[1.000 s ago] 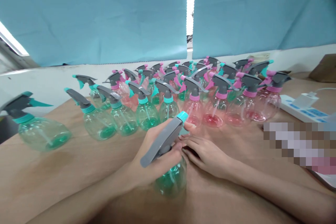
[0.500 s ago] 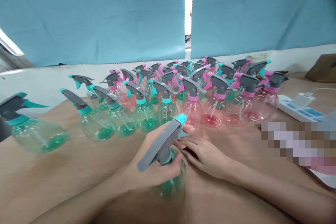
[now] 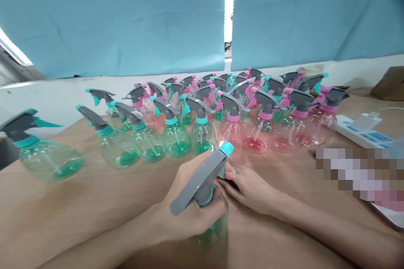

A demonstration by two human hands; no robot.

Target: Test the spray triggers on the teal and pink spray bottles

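Note:
A green spray bottle with a grey head and turquoise nozzle stands close to me, tilted a little. My left hand is wrapped round it at the neck, its thumb on the near side and its other fingers reaching forward under the head. My right hand rests on the table just right of the bottle, fingers stretched toward the trigger. Its fingertips are partly hidden behind my left fingers, so contact with the trigger is unclear. Ahead stand a green bottle with turquoise collar and a pink bottle.
Several more green and pink spray bottles fill the back of the table. One green bottle stands apart at left. At right lie a white power strip with a charger and a blurred-out flat object. A blue curtain hangs behind.
My left hand and the held bottle have shifted slightly right and down. The left fingertips now cover more of my right fingertips. The view has moved a little.

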